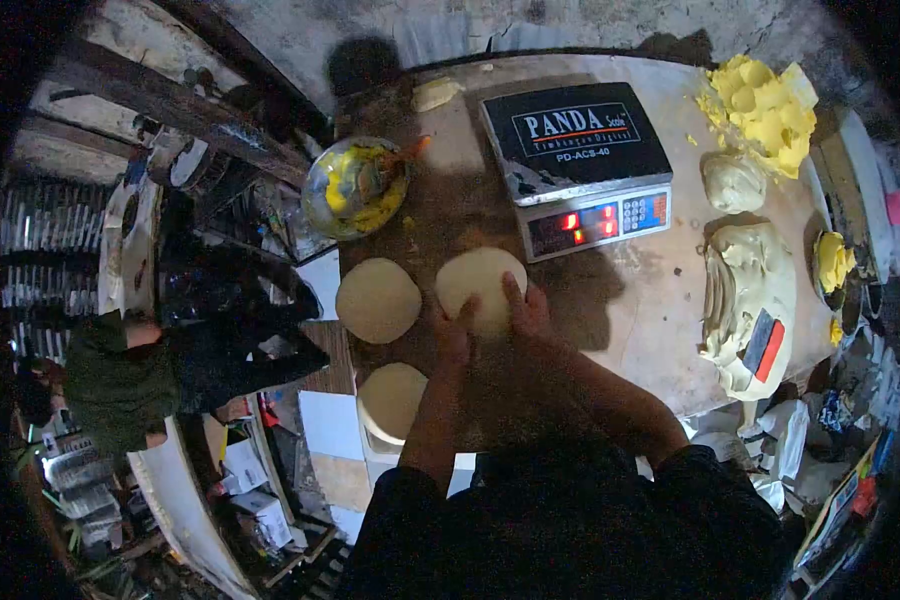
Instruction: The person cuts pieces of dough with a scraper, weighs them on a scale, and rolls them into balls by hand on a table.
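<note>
A smooth, round, pale ball of dough (482, 280) lies on the worktable between my hands. My left hand (457, 328) cups its lower left edge, thumb resting on top. On the lower right side my right hand (530, 308) grips it, thumb pressed on the surface; the undersides of both hands are hidden. To the left sits another dough ball (378, 301), apart from my hands. A third dough ball (394, 402) is partly covered by my left forearm.
Behind my hands stands a Panda digital scale (576, 150) with lit red digits. A bowl (355, 190) with yellow stuff is at the back left. On the right are a dough mass (745, 290), a red-edged scraper (766, 348) and yellow fat (765, 115). Another person (130, 380) is far left.
</note>
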Demonstrator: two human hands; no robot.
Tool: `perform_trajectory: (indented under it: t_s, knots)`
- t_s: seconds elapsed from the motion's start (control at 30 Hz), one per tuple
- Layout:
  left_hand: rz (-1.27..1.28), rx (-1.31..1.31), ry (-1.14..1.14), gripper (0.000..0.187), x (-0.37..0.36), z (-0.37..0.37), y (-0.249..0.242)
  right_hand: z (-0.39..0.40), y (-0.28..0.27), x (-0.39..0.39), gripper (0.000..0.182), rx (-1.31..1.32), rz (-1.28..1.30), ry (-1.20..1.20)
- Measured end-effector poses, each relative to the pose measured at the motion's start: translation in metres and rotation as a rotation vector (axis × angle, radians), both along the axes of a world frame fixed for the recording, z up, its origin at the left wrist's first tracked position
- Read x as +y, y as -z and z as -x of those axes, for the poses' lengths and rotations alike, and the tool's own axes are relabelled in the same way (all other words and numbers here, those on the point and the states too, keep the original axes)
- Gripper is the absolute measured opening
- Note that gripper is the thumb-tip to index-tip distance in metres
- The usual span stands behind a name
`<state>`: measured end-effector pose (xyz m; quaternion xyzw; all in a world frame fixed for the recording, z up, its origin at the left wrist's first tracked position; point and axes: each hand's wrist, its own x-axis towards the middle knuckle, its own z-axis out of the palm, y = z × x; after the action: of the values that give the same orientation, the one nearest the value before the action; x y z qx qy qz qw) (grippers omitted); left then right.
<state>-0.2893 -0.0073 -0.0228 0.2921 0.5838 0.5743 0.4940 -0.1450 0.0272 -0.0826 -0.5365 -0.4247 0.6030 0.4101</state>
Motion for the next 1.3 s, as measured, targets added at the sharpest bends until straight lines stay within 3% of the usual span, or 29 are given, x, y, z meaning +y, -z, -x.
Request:
perform_trajectory:
  t_s: [0.1, 0.17, 0.23, 0.3, 0.33, 0.37, 0.47, 0.5, 0.6, 0.63, 0.67, 0.77, 0.83, 0.9, 0.97, 1.0, 1.03, 1.07, 1.13, 1.2, 1.27, 1.3]
  knots:
    - [-0.140, 0.063, -0.084, 0.066, 0.032, 0.017, 0.017, 0.010, -0.085, 0.031, 0.048, -0.116, -0.125, -0.041]
    - [-0.074, -0.024, -0.090, 0.064, 0.034, 0.015, 0.000, 0.012, -0.112, 0.048, 0.048, -0.272, 0.005, -0.113]
    - [0.063, -0.233, -0.032, 0.062, 0.042, 0.010, -0.060, 0.005, -0.079, 0.052, 0.044, -0.325, 0.019, -0.166]
    - [0.185, -0.135, -0.060, 0.061, 0.048, 0.022, 0.021, -0.015, -0.030, 0.049, 0.040, -0.313, -0.114, -0.208]
    - [0.007, 0.026, 0.114, 0.063, 0.043, 0.044, 0.070, -0.037, -0.027, 0.039, 0.038, -0.315, -0.197, -0.233]
    - [0.015, 0.032, 0.118, 0.063, 0.033, 0.048, 0.078, -0.068, -0.059, 0.028, 0.035, -0.342, -0.219, -0.350]
    - [0.074, 0.063, 0.086, 0.063, 0.004, 0.038, 0.045, -0.183, -0.130, 0.048, 0.028, -0.263, -0.018, -0.151]
    - [0.084, 0.092, 0.076, 0.063, -0.005, 0.033, 0.035, -0.237, -0.112, 0.076, 0.026, -0.306, -0.220, 0.038]
    - [0.102, 0.190, 0.030, 0.064, -0.029, 0.009, 0.012, -0.404, -0.124, 0.150, 0.029, -0.110, -0.232, 0.619]
    - [0.105, 0.230, 0.010, 0.064, -0.037, -0.004, 0.006, -0.470, -0.111, 0.180, 0.031, -0.330, -0.174, 0.696]
    - [0.112, 0.281, -0.015, 0.064, -0.045, -0.019, 0.002, -0.547, -0.064, 0.211, 0.026, -0.256, -0.166, 0.770]
    - [0.202, 0.671, -0.108, 0.065, -0.064, -0.062, 0.011, -0.640, 0.022, 0.253, 0.041, -0.339, -0.201, 0.571]
    - [0.287, 0.962, -0.185, 0.065, -0.100, -0.076, 0.032, -0.648, 0.078, 0.282, 0.046, -0.110, -0.173, 0.635]
    - [0.311, 1.037, -0.121, 0.066, -0.108, -0.100, 0.020, -0.602, 0.023, 0.285, 0.042, -0.277, 0.122, 0.647]
    - [0.265, 0.904, 0.092, 0.066, -0.089, -0.131, -0.027, -0.556, -0.060, 0.271, 0.040, -0.205, 0.303, 0.627]
    - [0.109, 0.641, 0.071, 0.060, -0.088, -0.130, -0.012, -0.537, -0.079, 0.264, 0.038, 0.075, 0.237, 0.649]
    - [0.078, 0.549, 0.056, 0.057, -0.086, -0.131, -0.008, -0.518, -0.098, 0.257, 0.035, 0.357, 0.193, 0.663]
    - [0.047, 0.459, 0.049, 0.054, -0.076, -0.137, -0.011, -0.495, -0.135, 0.243, 0.030, 0.474, 0.147, 0.663]
    - [0.003, 0.506, 0.211, 0.048, -0.053, -0.142, -0.027, -0.448, -0.211, 0.214, 0.021, 0.716, 0.067, 0.650]
    - [-0.065, 0.777, 0.418, 0.043, -0.027, -0.168, -0.084, -0.419, -0.255, 0.196, 0.014, 0.809, -0.023, 0.619]
    - [-0.019, 0.537, 0.459, 0.042, -0.023, -0.183, -0.087, -0.396, -0.291, 0.170, 0.009, 0.965, -0.121, 0.483]
    - [0.074, 0.155, 0.456, 0.043, -0.026, -0.180, -0.064, -0.384, -0.298, 0.150, 0.011, 0.954, -0.187, 0.456]
